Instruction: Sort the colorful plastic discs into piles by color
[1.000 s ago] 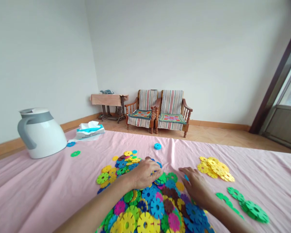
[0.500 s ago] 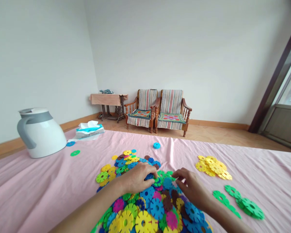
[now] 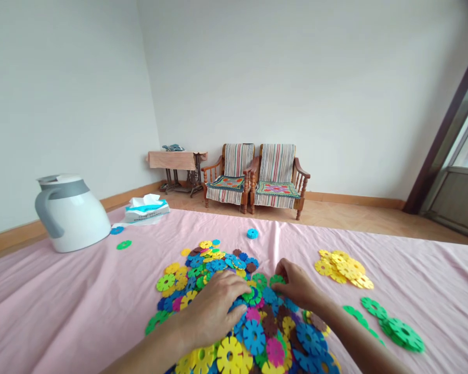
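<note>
**Some colours apart, the larger part mixed**

In my view the work is at an early stage. On the pink-covered tabletop [image 3: 62, 301], the mixed heap [image 3: 254, 336] of notched plastic discs lies about the middle, toward the near edge, which itself is not shown to me. Yellow, green, blue, brown and pink pieces overlap in it, so I judge that most is left to do.

Apart from it I count three groups of one colour. The yellow group [image 3: 345, 267] lies to the right of the heap. The green group [image 3: 403, 333] is closer to the near right corner, partly hidden by the right forearm [image 3: 347, 327]. A small blue stack [image 3: 252, 234] stands near the far edge. These seem to me the finished portion. Toward the far left corner, a lone green disc [image 3: 124, 244] and a lone blue disc [image 3: 117, 230] lie near the white jug [image 3: 80, 221]; I cannot tell if they are placed on purpose.

Of the two hands, the left hand [image 3: 218, 306] is over the heap, its fingers bent and its tips at some green discs [image 3: 253, 297]. The right hand [image 3: 298, 280] has a narrow opening, at a green disc [image 3: 277, 280] on the heap's right margin. Whether either one grips, I cannot tell.
</note>
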A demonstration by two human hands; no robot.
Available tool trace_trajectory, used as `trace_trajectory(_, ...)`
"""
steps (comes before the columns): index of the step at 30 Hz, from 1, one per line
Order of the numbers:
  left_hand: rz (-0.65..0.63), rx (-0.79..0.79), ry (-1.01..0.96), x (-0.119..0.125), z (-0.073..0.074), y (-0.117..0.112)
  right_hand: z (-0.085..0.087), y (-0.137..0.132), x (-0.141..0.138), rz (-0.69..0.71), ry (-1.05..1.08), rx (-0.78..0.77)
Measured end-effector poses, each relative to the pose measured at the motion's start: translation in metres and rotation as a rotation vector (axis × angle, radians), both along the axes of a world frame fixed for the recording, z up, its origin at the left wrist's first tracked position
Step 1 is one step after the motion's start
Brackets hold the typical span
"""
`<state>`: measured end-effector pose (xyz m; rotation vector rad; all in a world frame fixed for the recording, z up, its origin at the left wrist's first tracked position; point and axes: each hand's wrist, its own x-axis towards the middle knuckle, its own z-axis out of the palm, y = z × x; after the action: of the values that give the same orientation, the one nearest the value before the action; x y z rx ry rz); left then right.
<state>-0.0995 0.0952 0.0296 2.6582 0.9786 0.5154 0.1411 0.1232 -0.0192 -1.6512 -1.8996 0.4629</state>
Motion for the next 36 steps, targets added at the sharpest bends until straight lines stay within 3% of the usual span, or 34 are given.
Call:
trace_trajectory(5,0.028,0.028,-0.073,0.001,-0.010,-0.007,0.007,-0.005,0.019,-0.018,0.093,0.026)
trace_trajectory(10,0.037,0.021,-0.099,0.001,-0.013,-0.006,0.021,-0.021,0.077,-0.069,0.132,0.038)
trace_trajectory(14,0.033,0.013,-0.107,0.001,-0.013,-0.006,0.022,-0.041,0.131,-0.063,0.064,-0.092)
trace_trajectory(17,0.031,0.009,-0.096,0.001,-0.014,-0.005,0.018,-0.052,0.156,-0.040,-0.002,-0.200)
trace_trajectory(19,0.030,0.013,-0.098,0.000,-0.015,-0.005,0.014,-0.054,0.161,-0.076,-0.038,-0.168)
trace_trajectory(22,0.032,0.025,-0.106,0.000,-0.015,-0.005,0.006,-0.057,0.150,-0.159,-0.095,0.034)
trace_trajectory(26,0.031,0.024,-0.101,-0.001,-0.017,-0.004,-0.013,-0.073,0.123,-0.039,-0.226,0.246)
trace_trajectory(31,0.042,0.021,-0.078,0.000,-0.016,-0.004,-0.029,-0.093,0.114,-0.012,-0.419,0.240)
trace_trajectory(36,0.043,0.015,-0.083,-0.001,-0.015,-0.005,-0.034,-0.086,0.129,-0.047,-0.471,0.250)
